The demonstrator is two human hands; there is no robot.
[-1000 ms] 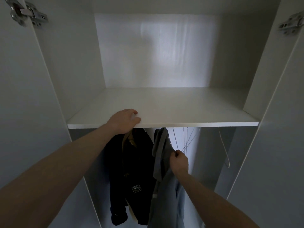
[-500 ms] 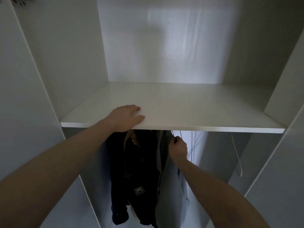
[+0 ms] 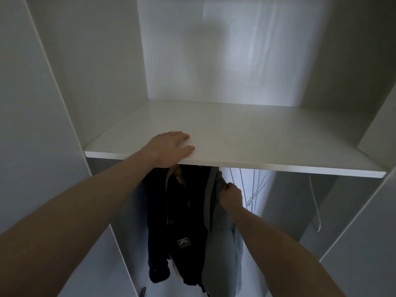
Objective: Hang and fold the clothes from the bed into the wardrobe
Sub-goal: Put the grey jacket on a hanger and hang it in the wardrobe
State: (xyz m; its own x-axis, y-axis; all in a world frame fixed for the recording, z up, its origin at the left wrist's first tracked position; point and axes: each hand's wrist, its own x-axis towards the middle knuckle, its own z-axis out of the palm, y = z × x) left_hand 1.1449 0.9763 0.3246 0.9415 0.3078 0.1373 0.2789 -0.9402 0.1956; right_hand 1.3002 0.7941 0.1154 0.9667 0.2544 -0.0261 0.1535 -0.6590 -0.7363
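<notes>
Hands at the wardrobe shelf
Left hand flat on its edge; below, right hand grips grey garment beside dark jacket.

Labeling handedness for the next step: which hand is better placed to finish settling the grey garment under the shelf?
Right. The right hand already grips the grey garment near its top, just below the shelf. The left hand lies flat on the shelf's front edge, apparently bracing, above the dark jacket.
</notes>
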